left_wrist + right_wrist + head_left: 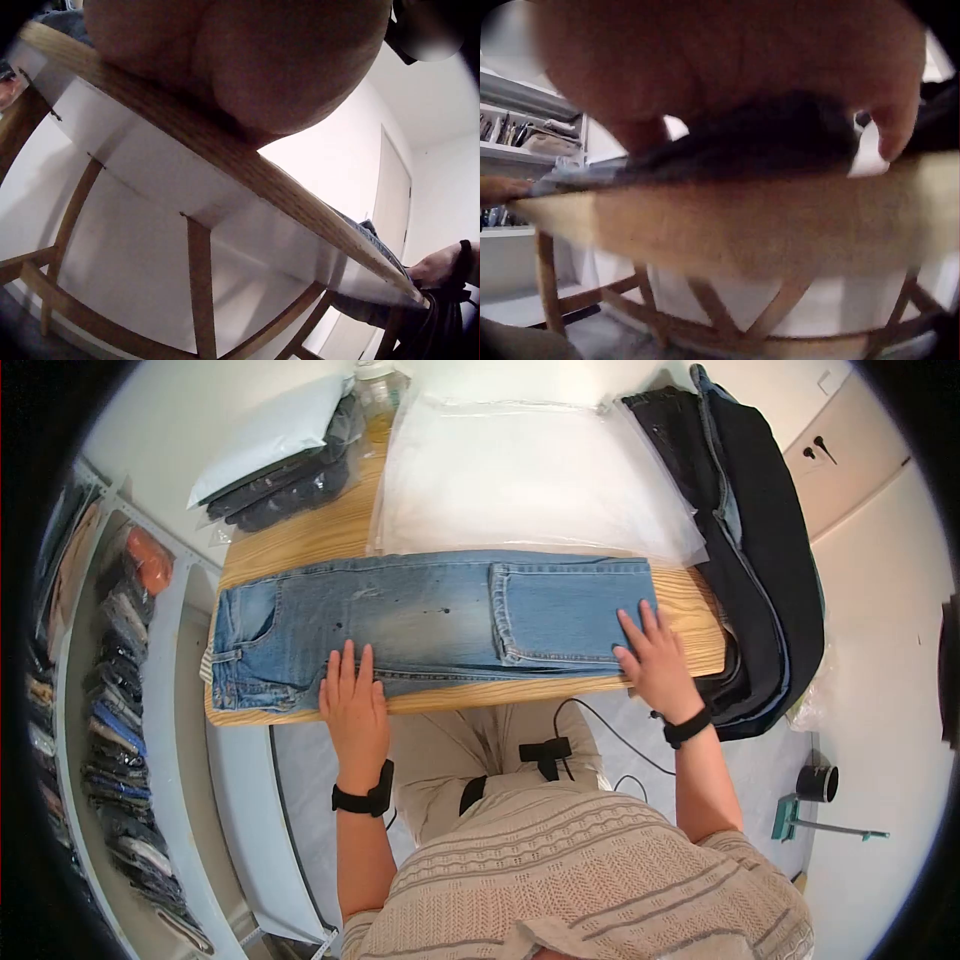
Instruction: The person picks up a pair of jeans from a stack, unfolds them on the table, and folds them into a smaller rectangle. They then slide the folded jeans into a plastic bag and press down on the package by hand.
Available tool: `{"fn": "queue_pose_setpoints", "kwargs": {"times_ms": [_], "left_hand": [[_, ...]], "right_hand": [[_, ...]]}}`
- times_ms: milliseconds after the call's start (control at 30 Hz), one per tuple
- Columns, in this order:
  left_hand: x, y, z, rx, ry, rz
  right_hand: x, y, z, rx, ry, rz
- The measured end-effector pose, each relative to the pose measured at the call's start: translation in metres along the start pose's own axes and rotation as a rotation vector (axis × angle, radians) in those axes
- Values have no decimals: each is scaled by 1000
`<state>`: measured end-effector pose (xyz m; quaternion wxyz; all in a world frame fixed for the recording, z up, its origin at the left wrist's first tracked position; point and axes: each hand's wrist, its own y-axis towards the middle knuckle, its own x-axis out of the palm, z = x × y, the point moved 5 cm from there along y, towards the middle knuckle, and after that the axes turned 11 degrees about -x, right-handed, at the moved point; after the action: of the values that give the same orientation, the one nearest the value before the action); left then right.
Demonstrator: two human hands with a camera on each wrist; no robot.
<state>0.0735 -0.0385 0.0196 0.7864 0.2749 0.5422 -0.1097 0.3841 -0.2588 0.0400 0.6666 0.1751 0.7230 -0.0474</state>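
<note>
Folded blue jeans (400,610) lie lengthwise along the table's front edge, waistband at the left, with a folded leg section (570,612) on top at the right. The left hand (355,715) rests with extended fingers on the lower edge of the jeans, left of the middle; in the left wrist view the hand (240,60) hides the cloth beneath. At the right end, the right hand (660,665) touches the folded section with fingers spread, its thumb near the lower corner. In the right wrist view, the right hand (735,67) is over dark-looking cloth at the table edge.
Clear plastic bags (520,480) lie behind the jeans. Packaged garments (290,470) and a jar (380,400) stand back left. Dark jeans (760,560) hang over the table's right side. Shelves (185,690) of bagged clothes are at the left; a cable (630,740) loops below the table.
</note>
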Motion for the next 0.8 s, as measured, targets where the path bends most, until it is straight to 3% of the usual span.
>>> {"fn": "queue_pose_setpoints", "kwargs": {"times_ms": [167, 267, 300, 367, 467, 533, 600, 700, 800], "left_hand": [[1, 0, -1, -43, -35, -35], [0, 0, 0, -40, -37, -46], [0, 0, 1, -32, -37, -46], [1, 1, 0, -43, -14, -48], [1, -1, 1, -31, -25, -27], [0, -3, 2, -35, -22, -34], [-1, 1, 3, -38, -20, -27], [0, -3, 3, -35, -3, -17], [0, -1, 4, -36, 18, -15]], "right_hand": [[-22, 12, 7, 76, -24, -213], [-36, 44, 20, -161, 52, -154], [-31, 53, 32, -154, 53, -151], [-6, 65, 45, -268, -28, -341], [9, 68, 53, -292, -8, -317], [4, 66, 43, -301, 11, -285], [-11, 60, 25, -218, -206, -213], [-30, 41, -32, -282, -37, -88], [-4, 6, -73, -264, 207, -219]]}}
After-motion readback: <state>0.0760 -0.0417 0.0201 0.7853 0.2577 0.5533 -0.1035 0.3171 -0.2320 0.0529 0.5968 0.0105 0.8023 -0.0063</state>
